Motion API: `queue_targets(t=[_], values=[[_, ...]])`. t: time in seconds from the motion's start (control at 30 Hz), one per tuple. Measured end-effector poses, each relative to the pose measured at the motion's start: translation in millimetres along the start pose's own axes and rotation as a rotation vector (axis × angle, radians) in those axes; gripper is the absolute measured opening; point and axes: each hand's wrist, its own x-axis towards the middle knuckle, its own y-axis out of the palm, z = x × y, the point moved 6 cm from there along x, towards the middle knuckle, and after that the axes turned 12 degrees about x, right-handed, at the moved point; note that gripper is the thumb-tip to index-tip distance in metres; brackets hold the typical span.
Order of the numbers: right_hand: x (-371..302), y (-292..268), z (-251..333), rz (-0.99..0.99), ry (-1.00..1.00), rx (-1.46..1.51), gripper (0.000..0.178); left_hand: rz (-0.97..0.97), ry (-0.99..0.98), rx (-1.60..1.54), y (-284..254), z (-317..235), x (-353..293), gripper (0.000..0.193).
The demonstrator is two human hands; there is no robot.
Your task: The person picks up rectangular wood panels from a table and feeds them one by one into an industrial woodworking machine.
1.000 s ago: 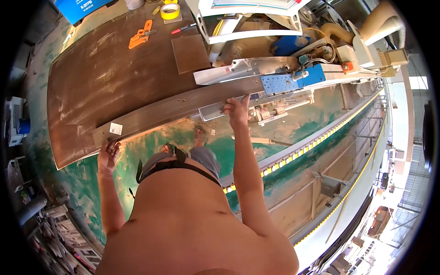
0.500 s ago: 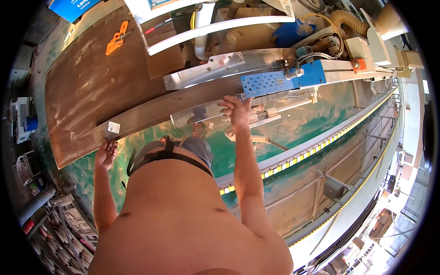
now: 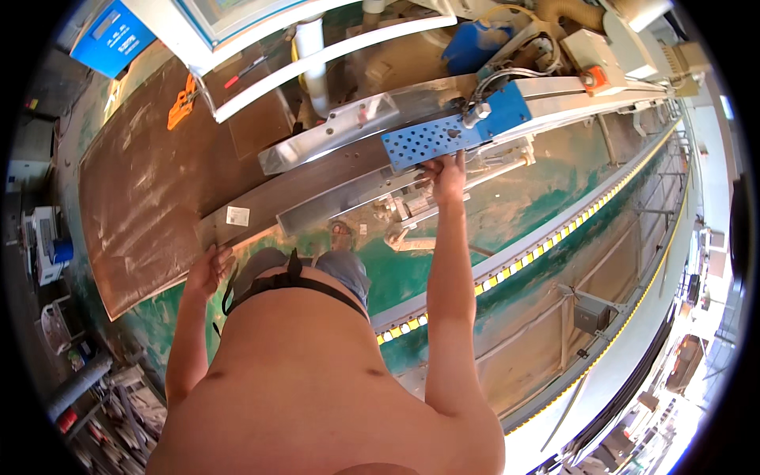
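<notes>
A long brown board (image 3: 317,174) with a white label (image 3: 237,215) at its left end lies along a metal machine and runs under a blue perforated plate (image 3: 419,146). With curled fingers, my left hand (image 3: 210,270) holds the board's near edge, close to the label. My right hand (image 3: 447,178) is at the lower edge of the blue plate, fingers pointing left and partly hidden there. Just left of it runs a flat metal guide strip (image 3: 332,198).
A large brown sheet (image 3: 138,206) covers the bench at left, with an orange tool (image 3: 181,104) and a red-tipped pen (image 3: 244,73) on it. A white frame bar (image 3: 340,57) crosses above. At right, a long rail (image 3: 546,247) carries yellow blocks.
The board has slid right along the machine, its label nearer the guide strip. My left hand has moved right with it. My right hand has moved right to beneath the blue plate.
</notes>
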Motion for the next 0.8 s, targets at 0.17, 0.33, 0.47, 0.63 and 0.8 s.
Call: queue_targets(t=[0.17, 0.33, 0.47, 0.63, 0.8], values=[[-64, -4, -33, -0.088, 0.056, 0.034, 0.06, 0.051, -0.032, -0.149, 35, -2, 10, 0.029], [-144, 0, -71, -0.108, 0.063, -0.033, 0.05, 0.367, -0.133, -0.19, 78, -13, 26, 0.036], [-195, 1, -93, -0.188, 0.131, -0.082, 0.048, 0.494, -0.186, -0.192, 120, -26, 34, 0.039], [-266, 2, -105, -0.282, 0.095, -0.204, 0.042, 0.686, -0.368, -0.347, 169, -26, 59, 0.037], [-376, -20, -106, -0.416, 0.029, -0.288, 0.04, 0.773, -0.362, -0.309, 214, -31, 79, 0.039]])
